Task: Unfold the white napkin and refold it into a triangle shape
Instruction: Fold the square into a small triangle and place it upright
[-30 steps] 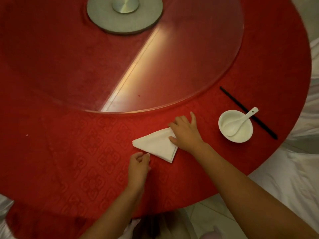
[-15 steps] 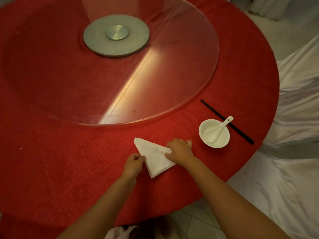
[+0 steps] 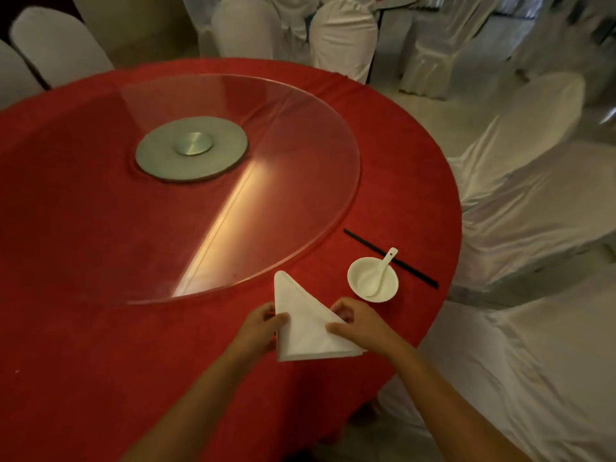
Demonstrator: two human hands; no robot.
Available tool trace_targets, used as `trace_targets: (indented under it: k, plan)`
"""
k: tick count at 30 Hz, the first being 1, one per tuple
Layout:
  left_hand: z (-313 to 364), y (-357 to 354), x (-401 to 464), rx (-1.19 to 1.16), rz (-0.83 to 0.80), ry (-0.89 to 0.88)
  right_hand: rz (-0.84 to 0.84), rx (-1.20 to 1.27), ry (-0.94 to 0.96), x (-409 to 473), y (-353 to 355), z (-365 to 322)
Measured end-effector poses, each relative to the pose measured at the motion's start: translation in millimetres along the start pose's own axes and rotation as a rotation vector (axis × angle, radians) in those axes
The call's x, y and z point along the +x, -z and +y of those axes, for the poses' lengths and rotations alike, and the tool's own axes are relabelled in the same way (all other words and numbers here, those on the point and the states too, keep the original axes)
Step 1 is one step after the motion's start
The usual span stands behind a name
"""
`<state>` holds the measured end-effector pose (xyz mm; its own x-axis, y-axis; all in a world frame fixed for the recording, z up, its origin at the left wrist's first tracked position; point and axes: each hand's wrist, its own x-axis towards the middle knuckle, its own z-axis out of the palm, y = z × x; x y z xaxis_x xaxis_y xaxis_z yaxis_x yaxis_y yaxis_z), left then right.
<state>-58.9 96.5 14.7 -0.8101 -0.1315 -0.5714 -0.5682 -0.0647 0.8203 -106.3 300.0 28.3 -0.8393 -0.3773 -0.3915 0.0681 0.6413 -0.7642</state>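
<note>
Head view showed the white napkin point(image 3: 305, 323) lying as a folded triangle on the red-clothed desk point(image 3: 100, 345), near its front edge, its apex pointing toward the glass turntable point(image 3: 266, 135). The left hand point(image 3: 258, 330) pinched the napkin's left edge between thumb and fingers; the right hand point(image 3: 360, 323) pinched its right sloping edge the same way, each grip closed on the cloth. A white bowl point(image 3: 358, 273) holding a spoon point(image 3: 381, 271) sat just beside, black chopsticks point(image 3: 418, 274) behind it.
</note>
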Motion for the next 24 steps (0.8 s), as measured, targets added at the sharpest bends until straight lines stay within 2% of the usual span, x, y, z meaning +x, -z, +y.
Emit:
trace_targets:
  k: [4,8,13,18,24]
  plan:
    - [1.3,-3.8,-5.4,-0.092,-0.083,0.014,0.062,0.153,-0.081,-34.5,11.4,9.9]
    - [-2.7,-13.2,-7.7,-0.067,-0.139,0.027,0.148,0.302,-0.165,-63.6,6.8,19.1]
    - [-6.9,-23.6,-4.8,-0.069,-0.130,0.029,0.156,0.503,-0.245,-77.7,0.6,32.5]
    - [-10.6,-31.3,12.1,-0.040,-0.107,0.082,0.327,0.620,-0.242,-63.8,0.2,50.1]
    - [-13.6,-43.3,39.6,-0.037,-0.018,0.117,0.368,0.598,-0.245,-33.8,0.0,71.2]
